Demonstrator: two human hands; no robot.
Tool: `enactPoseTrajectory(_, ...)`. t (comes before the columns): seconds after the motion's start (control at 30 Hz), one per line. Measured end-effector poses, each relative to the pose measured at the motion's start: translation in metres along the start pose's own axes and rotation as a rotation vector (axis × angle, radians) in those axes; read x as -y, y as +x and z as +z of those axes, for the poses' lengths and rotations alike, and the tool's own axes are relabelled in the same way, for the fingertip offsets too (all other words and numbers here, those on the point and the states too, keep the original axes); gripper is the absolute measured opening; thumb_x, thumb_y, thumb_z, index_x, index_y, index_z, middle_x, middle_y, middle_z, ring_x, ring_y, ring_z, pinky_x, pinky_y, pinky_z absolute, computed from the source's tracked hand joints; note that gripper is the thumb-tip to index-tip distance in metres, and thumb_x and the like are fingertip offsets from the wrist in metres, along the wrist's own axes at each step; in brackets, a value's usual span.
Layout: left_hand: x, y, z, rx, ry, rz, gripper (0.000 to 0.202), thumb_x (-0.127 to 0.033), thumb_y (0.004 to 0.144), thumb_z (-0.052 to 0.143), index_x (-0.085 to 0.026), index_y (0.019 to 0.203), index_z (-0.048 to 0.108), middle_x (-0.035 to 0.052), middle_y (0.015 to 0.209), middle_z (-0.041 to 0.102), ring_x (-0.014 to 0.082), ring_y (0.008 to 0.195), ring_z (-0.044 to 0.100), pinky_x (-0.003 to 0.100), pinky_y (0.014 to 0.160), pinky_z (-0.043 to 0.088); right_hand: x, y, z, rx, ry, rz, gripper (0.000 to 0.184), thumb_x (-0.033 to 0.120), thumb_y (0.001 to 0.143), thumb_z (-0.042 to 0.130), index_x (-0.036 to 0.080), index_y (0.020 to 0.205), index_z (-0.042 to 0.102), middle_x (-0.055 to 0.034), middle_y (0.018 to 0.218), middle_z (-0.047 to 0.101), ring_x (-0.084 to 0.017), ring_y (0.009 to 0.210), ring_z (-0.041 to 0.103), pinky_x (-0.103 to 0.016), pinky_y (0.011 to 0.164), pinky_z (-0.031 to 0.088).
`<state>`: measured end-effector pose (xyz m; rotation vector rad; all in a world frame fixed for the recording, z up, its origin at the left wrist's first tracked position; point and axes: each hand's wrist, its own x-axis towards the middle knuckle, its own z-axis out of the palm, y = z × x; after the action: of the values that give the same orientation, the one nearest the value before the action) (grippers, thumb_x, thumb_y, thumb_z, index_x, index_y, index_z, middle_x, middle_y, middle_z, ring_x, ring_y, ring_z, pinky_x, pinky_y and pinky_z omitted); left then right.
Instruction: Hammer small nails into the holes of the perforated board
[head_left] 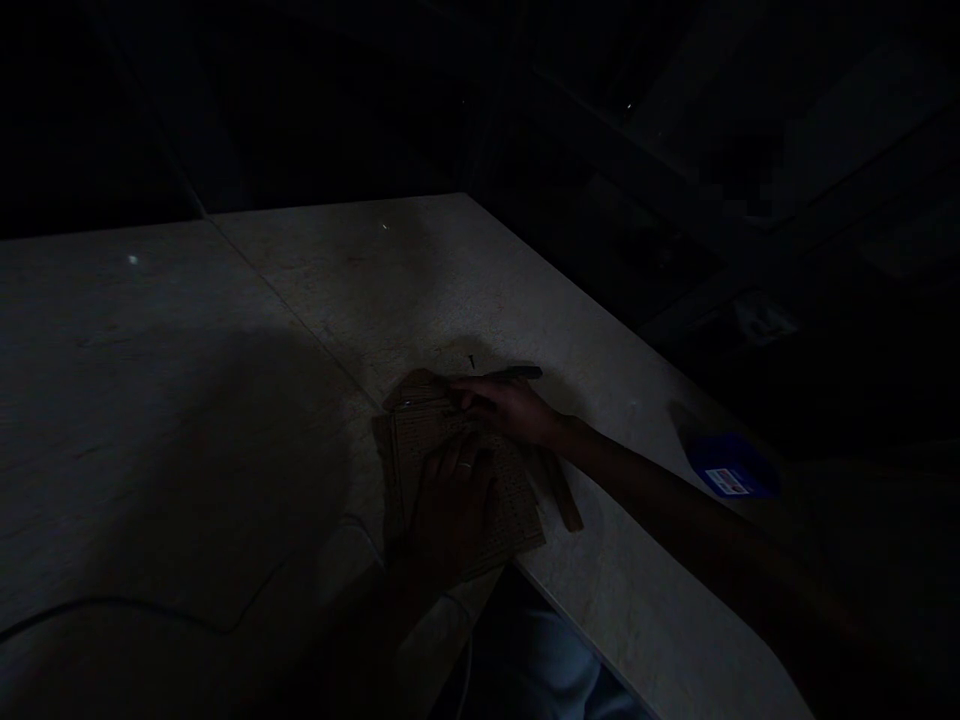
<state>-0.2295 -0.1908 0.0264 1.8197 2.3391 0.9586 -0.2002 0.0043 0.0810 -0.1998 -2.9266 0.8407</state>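
The scene is very dark. A stack of brown sheets with rows of printed marks [517, 500], perhaps paper or cardboard, lies at the table's corner. My left hand [454, 500], a ring on one finger, rests flat on it with fingers stretched out. Just beyond, over the sheets' far part, my right hand [517, 408] is closed around a slim dark tool whose end [529, 372] sticks out past the knuckles; its kind cannot be made out. A narrow wooden strip [570, 505] lies under my right wrist. Close to the sheets' far edge is a small nail or screw [472, 361].
The pale table [600, 350] has a seam and an edge along the right. A blue container with a white label [731, 475] stands at right. A thin cable [150, 607] runs across the left front. My clothed lap [540, 650] shows below the edge.
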Motion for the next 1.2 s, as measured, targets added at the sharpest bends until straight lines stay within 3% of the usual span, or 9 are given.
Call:
enactPoseTrajectory(0.2, 0.002, 0.000, 0.001, -0.014, -0.010, 0.007, 0.031, -0.025, 0.096, 0.053, -0.018, 0.124, 0.065, 0.0146, 0.140, 0.062, 0.0324, 0.133, 0.052, 0.051, 0.105, 0.041, -0.029, 0.015, 0.003, -0.291, 0.207, 0.257, 0.037, 0.015, 0.082, 0.071, 0.020, 0.118, 0.068, -0.0028, 0.093, 0.077, -0.020, 0.089, 0.073, -0.034, 0.085, 0.056)
enactPoseTrajectory(0.33, 0.002, -0.001, 0.001, -0.011, -0.028, 0.008, 0.031, -0.025, 0.097, 0.053, -0.019, 0.124, 0.065, 0.0132, 0.141, 0.061, 0.0315, 0.134, 0.051, 0.050, 0.107, 0.041, -0.049, 0.032, 0.008, -0.440, 0.363, 0.472, 0.030, 0.014, 0.080, 0.066, 0.020, 0.109, 0.066, -0.0016, 0.086, 0.073, -0.018, 0.074, 0.073, -0.032, 0.070, 0.059)
enactPoseTrajectory(0.43, 0.001, -0.001, 0.001, -0.015, -0.006, -0.007, 0.031, -0.025, 0.097, 0.053, -0.018, 0.124, 0.066, 0.0140, 0.142, 0.061, 0.0323, 0.134, 0.051, 0.051, 0.107, 0.040, -0.055, 0.040, 0.013, -0.469, 0.356, 0.497, 0.025, 0.017, 0.082, 0.064, 0.020, 0.107, 0.065, -0.0021, 0.087, 0.073, -0.018, 0.071, 0.072, -0.033, 0.069, 0.060)
enactPoseTrajectory(0.57, 0.000, -0.001, 0.002, -0.006, 0.002, 0.005, 0.032, -0.025, 0.097, 0.052, -0.019, 0.125, 0.065, 0.0131, 0.143, 0.060, 0.0322, 0.135, 0.051, 0.052, 0.107, 0.041, -0.045, 0.039, 0.018, -0.485, 0.326, 0.474, 0.020, 0.018, 0.086, 0.062, 0.020, 0.105, 0.068, -0.0029, 0.091, 0.074, -0.018, 0.079, 0.072, -0.034, 0.079, 0.058)
enactPoseTrajectory(0.67, 0.000, -0.001, 0.002, -0.018, -0.001, 0.004, 0.032, -0.024, 0.098, 0.051, -0.018, 0.126, 0.065, 0.0127, 0.143, 0.060, 0.0312, 0.137, 0.049, 0.051, 0.108, 0.040, -0.023, 0.030, 0.018, -0.411, 0.240, 0.363, 0.018, 0.023, 0.090, 0.063, 0.020, 0.107, 0.070, -0.0039, 0.097, 0.076, -0.019, 0.090, 0.072, -0.032, 0.084, 0.055)
enactPoseTrajectory(0.8, 0.000, -0.002, 0.002, -0.002, 0.005, 0.005, 0.031, -0.024, 0.097, 0.051, -0.017, 0.124, 0.066, 0.0138, 0.140, 0.061, 0.0327, 0.133, 0.051, 0.051, 0.107, 0.041, 0.012, 0.018, 0.017, -0.113, 0.051, 0.153, 0.031, 0.031, 0.089, 0.074, 0.019, 0.118, 0.070, -0.0066, 0.101, 0.077, -0.021, 0.092, 0.072, -0.032, 0.082, 0.054)
enactPoseTrajectory(0.9, 0.001, -0.002, 0.002, -0.007, 0.026, 0.001, 0.031, -0.025, 0.096, 0.052, -0.016, 0.122, 0.067, 0.0167, 0.133, 0.064, 0.0345, 0.128, 0.053, 0.052, 0.106, 0.041, 0.027, 0.015, 0.021, 0.054, -0.092, 0.041, 0.032, 0.024, 0.091, 0.073, 0.018, 0.121, 0.070, -0.0121, 0.117, 0.075, -0.025, 0.104, 0.071, -0.036, 0.090, 0.054)
enactPoseTrajectory(1.03, 0.001, -0.001, 0.002, -0.005, 0.046, 0.007, 0.031, -0.026, 0.095, 0.053, -0.016, 0.122, 0.067, 0.0163, 0.128, 0.066, 0.0333, 0.121, 0.057, 0.050, 0.104, 0.042, 0.028, 0.016, 0.028, 0.056, -0.155, 0.048, 0.030, 0.017, 0.096, 0.064, 0.016, 0.126, 0.069, -0.0147, 0.128, 0.072, -0.026, 0.112, 0.070, -0.038, 0.096, 0.054)
enactPoseTrajectory(1.2, 0.001, -0.001, 0.003, -0.016, 0.022, 0.006, 0.030, -0.026, 0.096, 0.054, -0.016, 0.121, 0.067, 0.0158, 0.135, 0.064, 0.0327, 0.128, 0.054, 0.050, 0.107, 0.040, 0.026, 0.012, 0.021, 0.071, -0.127, -0.092, 0.048, 0.001, 0.092, 0.058, 0.027, 0.131, 0.068, -0.0070, 0.131, 0.071, -0.021, 0.120, 0.067, -0.036, 0.103, 0.053)
